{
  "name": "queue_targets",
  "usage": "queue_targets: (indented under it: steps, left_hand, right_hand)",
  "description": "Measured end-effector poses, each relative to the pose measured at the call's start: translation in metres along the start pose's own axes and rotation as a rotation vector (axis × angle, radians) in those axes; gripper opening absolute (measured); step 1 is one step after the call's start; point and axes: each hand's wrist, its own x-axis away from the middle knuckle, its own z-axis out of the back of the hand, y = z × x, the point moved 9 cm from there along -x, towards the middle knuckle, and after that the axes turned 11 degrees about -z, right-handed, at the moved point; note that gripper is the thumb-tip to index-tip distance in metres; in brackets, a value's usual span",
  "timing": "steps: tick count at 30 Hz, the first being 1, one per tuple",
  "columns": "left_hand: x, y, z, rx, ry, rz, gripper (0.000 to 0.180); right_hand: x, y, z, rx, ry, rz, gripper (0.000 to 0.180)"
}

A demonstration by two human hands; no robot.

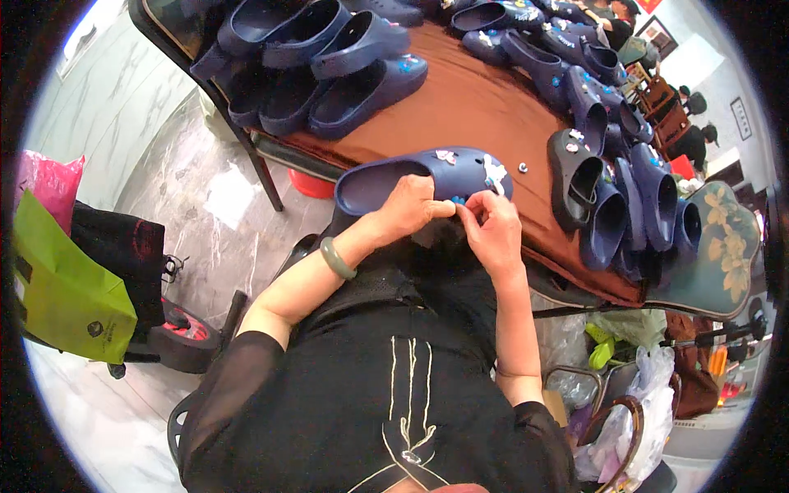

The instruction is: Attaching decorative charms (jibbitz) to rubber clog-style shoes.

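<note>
A navy blue clog (394,179) lies at the near edge of the brown-covered table (472,107), its toe carrying small white and coloured charms. My left hand (408,207) grips the clog's side, a green bangle on that wrist. My right hand (493,228) pinches a small blue charm against the clog's top, fingertips meeting those of the left hand. A tiny round silver charm (523,168) rests loose on the cloth just right of the clog.
Several more navy clogs are piled at the table's far left (329,57) and along its right side (608,172). A green bag (66,287) and a pink bag (49,185) sit on the marble floor at left. Plastic bags (633,394) lie at lower right.
</note>
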Motion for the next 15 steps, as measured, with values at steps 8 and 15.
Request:
queue_targets:
  steps: [8, 15]
  left_hand:
    - [0.002, 0.006, -0.002, 0.059, -0.045, -0.049, 0.029]
    - [-0.002, 0.019, 0.003, 0.075, -0.027, -0.128, 0.025]
  right_hand:
    - [-0.006, -0.014, 0.013, 0.154, 0.063, 0.235, 0.056]
    - [-0.019, 0.004, -0.006, 0.071, -0.055, 0.144, 0.060]
